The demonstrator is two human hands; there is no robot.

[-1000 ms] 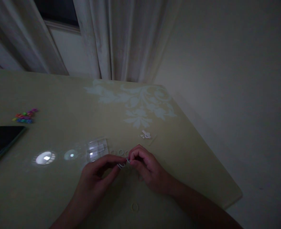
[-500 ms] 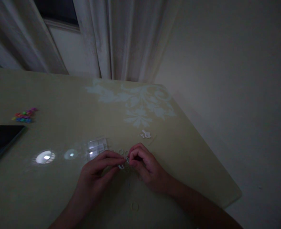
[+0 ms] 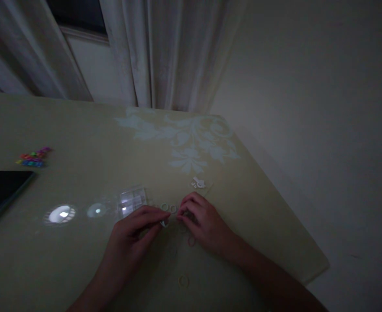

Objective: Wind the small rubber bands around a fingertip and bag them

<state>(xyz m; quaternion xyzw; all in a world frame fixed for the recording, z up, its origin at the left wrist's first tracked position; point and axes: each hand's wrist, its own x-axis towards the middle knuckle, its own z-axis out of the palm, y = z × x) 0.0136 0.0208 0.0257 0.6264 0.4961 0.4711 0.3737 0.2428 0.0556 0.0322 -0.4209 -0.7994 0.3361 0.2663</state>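
Note:
My left hand (image 3: 134,236) is closed in a pinch, with small pale rings (image 3: 164,223) at its fingertips. Just to the right, my right hand (image 3: 204,223) has its thumb and fingertips together; anything between them is too small to make out. A narrow gap separates the two hands. Beyond the fingertips, pale rings (image 3: 173,209) lie on the table. A reddish ring (image 3: 191,241) is below my right hand, and a yellowish ring (image 3: 183,281) lies nearer the front.
A clear compartment box (image 3: 132,198) stands behind my left hand. Small white parts (image 3: 199,183) lie beyond my right hand. At the left are a dark phone (image 3: 5,190) and colourful beads (image 3: 33,158) on the table (image 3: 90,143). Curtains hang behind it.
My right hand has moved slightly right, away from my left fingertips, opening a gap. The reddish ring beneath it shows more clearly. My left hand has barely moved.

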